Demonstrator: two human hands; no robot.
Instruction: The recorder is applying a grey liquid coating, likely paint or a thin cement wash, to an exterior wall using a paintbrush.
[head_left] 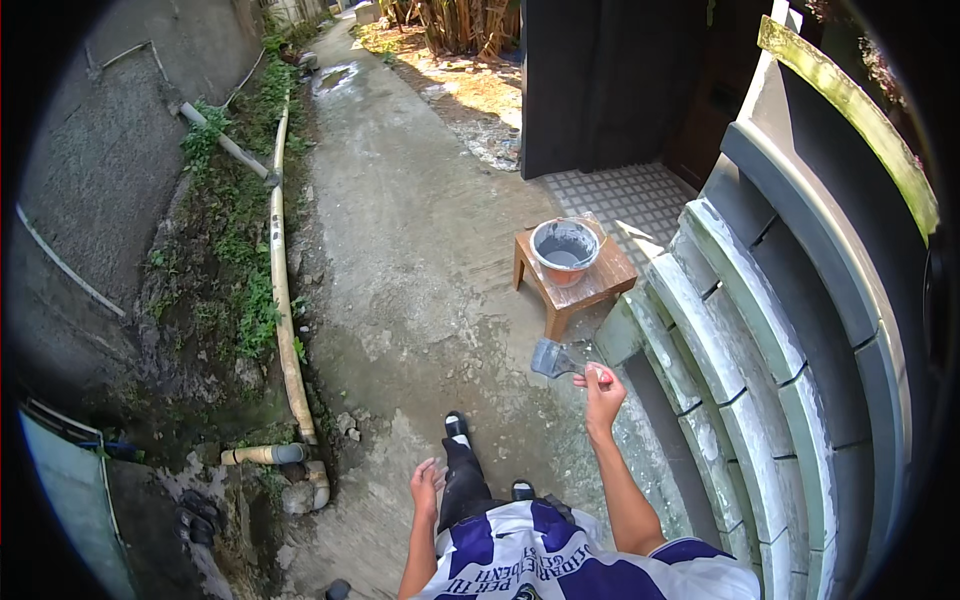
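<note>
the stepped wall [760, 330], with its grey and pale green bands curving away, runs close along the outer side of the right hand's fingers and rises well above them, its lowest ledge just beside the knuckles. the concrete path [420, 230] stretches ahead of and below both hands, with a long yellowish pipe [283, 300] lying along its far edge, well apart from the left fingers on their outer side. ahead of the right fingers, and a little toward the left, stands a small wooden stool [585, 285] carrying a bucket [565, 250] of grey paint; it sits clear of the hand, not touching anything held. the right hand [603, 392] is closed round the reddish handle of a paintbrush [558, 360], fingers wrapped snug with no gap showing. the brush's long axis runs nearly level, from the fist out toward the left, so the grey-loaded bristles point away from the wall and lie between the fingers and the stool. this hand is by far the nearer to bucket and wall alike. the left hand [427, 483] hangs low beside the dark trouser leg, fingers loosely spread and holding nothing, well behind the brush and far from the bucket.
</note>
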